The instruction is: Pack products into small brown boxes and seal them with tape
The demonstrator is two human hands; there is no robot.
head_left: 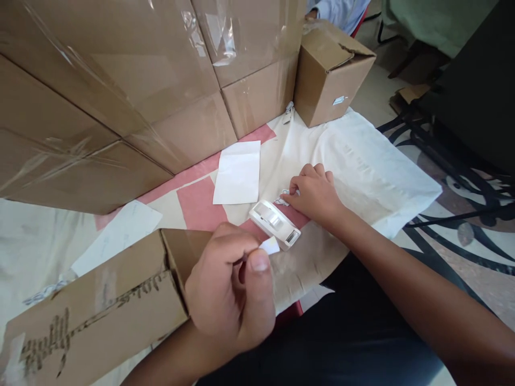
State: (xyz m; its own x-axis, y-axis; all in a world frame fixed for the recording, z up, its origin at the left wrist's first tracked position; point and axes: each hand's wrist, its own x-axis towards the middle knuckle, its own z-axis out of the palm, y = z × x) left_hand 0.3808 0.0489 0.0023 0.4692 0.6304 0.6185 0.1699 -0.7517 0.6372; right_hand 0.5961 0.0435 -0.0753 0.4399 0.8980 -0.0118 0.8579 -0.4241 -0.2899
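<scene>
White plastic device (275, 225) lies on the cloth-covered worktop (354, 147), just off the near right corner of the sheet of paper (237, 174), its long axis slanting from that corner rightward and toward my camera. On my feed the right hand (316, 192) looks nearer to it, right of the sheet, fingers curled at a patterned scrap (281, 198); I cannot tell whether they pinch it. Nearer me than the sheet, my left hand (231, 284) grips a small white slip (271, 245) between thumb and forefinger.
</scene>
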